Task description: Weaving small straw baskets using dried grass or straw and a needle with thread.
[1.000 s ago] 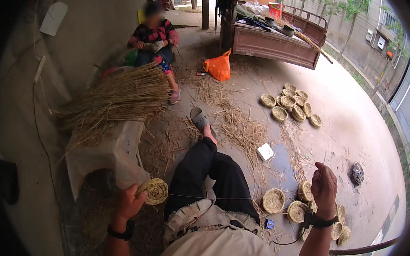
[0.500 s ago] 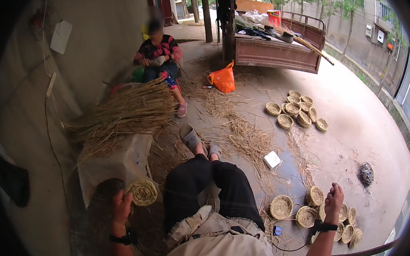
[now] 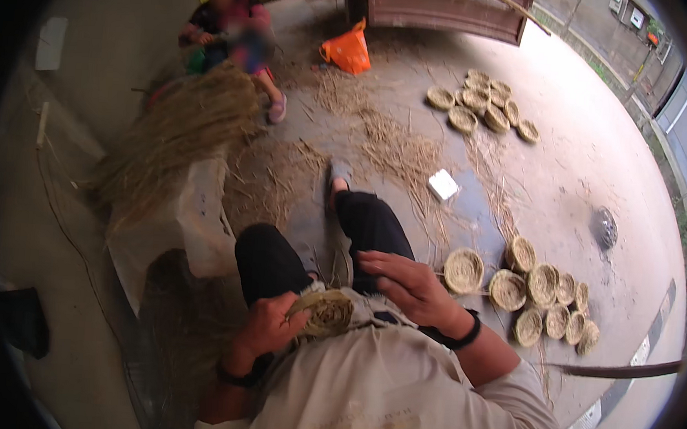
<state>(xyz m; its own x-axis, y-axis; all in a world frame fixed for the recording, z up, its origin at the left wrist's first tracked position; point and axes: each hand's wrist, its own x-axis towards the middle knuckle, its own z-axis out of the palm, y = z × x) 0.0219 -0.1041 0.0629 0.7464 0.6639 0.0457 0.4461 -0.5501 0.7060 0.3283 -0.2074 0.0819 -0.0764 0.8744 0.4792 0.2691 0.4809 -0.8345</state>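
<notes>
My left hand (image 3: 272, 324) grips the rim of a small round straw basket (image 3: 328, 314), held against my lap with its coiled weave turned up. Just right of the basket, above my thigh, my right hand (image 3: 413, 291) is raised. Its fingers are bent toward the thumb as in a pinch; whatever lies between them is too small or blurred to make out. Each wrist wears a dark band.
Several finished straw baskets (image 3: 506, 289) lie at the right, and another group (image 3: 476, 105) farther off. A straw bundle (image 3: 183, 130) rests on a sheet-covered block (image 3: 202, 214). Beyond sit a person (image 3: 225, 26), an orange bag (image 3: 347, 51) and a cart (image 3: 442, 14). A white box (image 3: 443, 185) lies amid loose straw.
My left hand has brought the basket rightward from beside the sheet-covered block to my lap. My right hand has come in from the far right, close to the basket. The view has tilted downward.
</notes>
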